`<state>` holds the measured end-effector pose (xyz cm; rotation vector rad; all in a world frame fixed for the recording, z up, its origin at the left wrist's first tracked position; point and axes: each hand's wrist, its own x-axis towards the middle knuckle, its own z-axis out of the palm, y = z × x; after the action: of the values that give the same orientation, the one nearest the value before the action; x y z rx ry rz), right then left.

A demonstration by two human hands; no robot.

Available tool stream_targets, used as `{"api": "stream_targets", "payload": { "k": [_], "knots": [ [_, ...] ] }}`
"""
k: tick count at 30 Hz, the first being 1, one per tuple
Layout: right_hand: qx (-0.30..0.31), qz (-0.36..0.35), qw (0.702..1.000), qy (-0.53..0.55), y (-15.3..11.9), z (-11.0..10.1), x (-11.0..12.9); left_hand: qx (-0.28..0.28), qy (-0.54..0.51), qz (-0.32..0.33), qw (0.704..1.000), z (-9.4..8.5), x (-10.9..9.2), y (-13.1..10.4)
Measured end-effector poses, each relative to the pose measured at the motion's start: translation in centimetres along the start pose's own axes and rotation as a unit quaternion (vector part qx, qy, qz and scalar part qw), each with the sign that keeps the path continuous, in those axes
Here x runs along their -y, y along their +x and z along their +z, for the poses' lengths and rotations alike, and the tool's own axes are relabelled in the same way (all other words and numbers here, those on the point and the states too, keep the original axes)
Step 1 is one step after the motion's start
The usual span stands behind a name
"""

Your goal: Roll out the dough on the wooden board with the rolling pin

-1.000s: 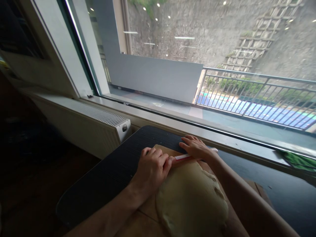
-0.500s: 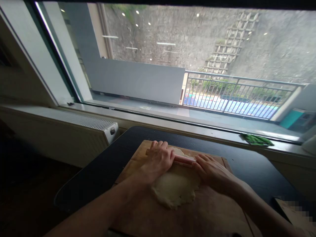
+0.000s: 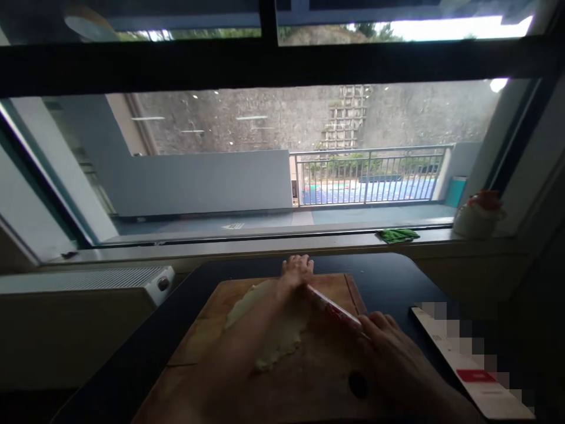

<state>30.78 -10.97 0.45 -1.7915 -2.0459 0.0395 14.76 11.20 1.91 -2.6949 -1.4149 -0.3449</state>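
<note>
A thin, ragged-edged sheet of dough (image 3: 289, 330) lies on a wooden cutting board (image 3: 335, 365), partly hidden by my left forearm. Slanting along its right side is a slim rolling pin (image 3: 333, 308), pale with red marks. My left hand (image 3: 298, 272) is closed over its far end, near the board's back edge. At the near end, my right hand (image 3: 383, 333) has its fingers wrapped round the pin. Whether the pin touches the dough, I cannot tell.
The board rests on a dark table (image 3: 392, 277) beneath a window. A pale flat box or board (image 3: 468, 365) with a red patch lies at right. On the sill are a green cloth (image 3: 397, 235) and a whitish jug (image 3: 477, 218). A radiator (image 3: 150, 282) stands at left.
The rolling pin has swung from lying across the dough to a diagonal on its right side. My right hand has come nearer, the left stays far. The view has tilted up and turned right.
</note>
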Motion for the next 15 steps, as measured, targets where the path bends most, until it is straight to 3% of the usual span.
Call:
{"api": "stream_targets", "payload": {
  "k": [2, 4, 8, 11, 13, 15],
  "knots": [
    [-0.018, 0.011, 1.000, 0.000, 0.4, 0.5, 0.8, 0.031, 0.008, -0.040, 0.999, 0.4, -0.5, 1.8],
    [-0.024, 0.018, 1.000, -0.004, 0.7, 1.0, 1.7, 0.054, 0.008, -0.032, 0.998, 0.7, -0.3, 2.1],
    [-0.016, -0.005, 0.999, -0.036, 0.0, 1.6, 2.9, 0.125, -0.006, -0.017, 0.992, 0.7, 2.8, -2.0],
    [-0.023, -0.025, 0.998, -0.044, -0.3, 1.7, 3.1, 0.113, 0.014, -0.007, 0.993, 0.2, 5.0, -5.1],
    [-0.028, -0.027, 0.999, -0.033, 0.0, 1.4, 2.9, 0.120, 0.024, -0.029, 0.992, 0.0, 5.2, -5.1],
    [-0.033, -0.010, 0.999, -0.021, 0.4, 1.1, 2.3, 0.142, 0.020, -0.063, 0.988, 0.3, 4.2, -3.3]
  ]
}}
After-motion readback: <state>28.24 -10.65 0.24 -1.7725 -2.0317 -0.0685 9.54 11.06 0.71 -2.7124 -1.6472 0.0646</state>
